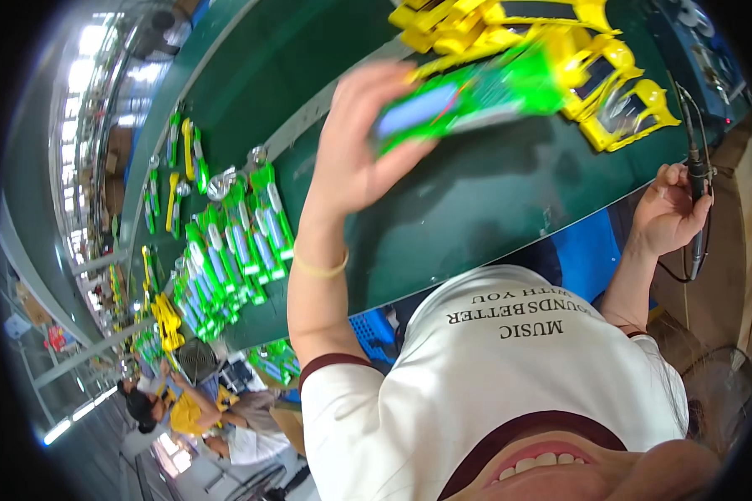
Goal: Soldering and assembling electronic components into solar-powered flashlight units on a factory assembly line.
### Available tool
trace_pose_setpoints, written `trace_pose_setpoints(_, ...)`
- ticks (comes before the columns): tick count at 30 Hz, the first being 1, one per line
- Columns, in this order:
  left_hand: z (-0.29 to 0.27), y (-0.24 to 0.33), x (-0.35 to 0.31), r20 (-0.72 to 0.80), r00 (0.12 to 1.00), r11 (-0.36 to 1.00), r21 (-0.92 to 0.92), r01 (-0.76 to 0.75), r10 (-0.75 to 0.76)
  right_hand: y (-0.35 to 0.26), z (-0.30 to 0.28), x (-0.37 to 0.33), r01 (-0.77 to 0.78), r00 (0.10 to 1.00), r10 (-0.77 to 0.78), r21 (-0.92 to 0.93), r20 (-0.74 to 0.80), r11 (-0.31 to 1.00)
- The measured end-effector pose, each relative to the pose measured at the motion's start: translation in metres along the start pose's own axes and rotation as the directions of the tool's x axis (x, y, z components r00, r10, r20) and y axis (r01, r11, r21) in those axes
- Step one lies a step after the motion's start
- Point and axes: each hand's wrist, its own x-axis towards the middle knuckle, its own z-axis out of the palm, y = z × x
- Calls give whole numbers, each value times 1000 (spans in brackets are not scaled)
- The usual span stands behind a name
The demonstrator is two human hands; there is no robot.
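My left hand (363, 138) is raised over the green tabletop, its fingers closed round one end of a bright green plastic housing (485, 104). A light blue cylinder and a red wire show inside the housing; motion smears its far end. Just beyond it lie several yellow plastic frames (622, 104) with dark openings. Off to the right, past the table's near edge, my right hand (670, 209) is closed round a slim black corded tool (695, 196), held upright. The exact kind of tool cannot be made out.
Many green housings with light blue cylinders (242, 242) lie in rows left of my left arm. Farther left are yellow and green pieces (175, 200). A blue crate (372, 330) is under the table's edge. Another person in a yellow top (194, 409) works at lower left.
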Motion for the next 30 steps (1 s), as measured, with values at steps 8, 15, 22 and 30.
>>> trace_pose_setpoints(8,-23,20,-164,60,907,889,238,392,-416,51,58,-26,-231,926,260,-133,275,964)
trace_pose_setpoints(15,-16,10,-154,172,909,908,260,329,-379,59,100,-52,-424,767,564,-419,305,803)
trace_pose_setpoints(22,-20,3,-172,5,921,892,252,375,-389,62,97,-64,-409,771,566,-454,292,791)
trace_pose_setpoints(30,-22,9,-170,-66,959,849,450,276,-276,82,109,-98,-547,634,653,-356,413,757)
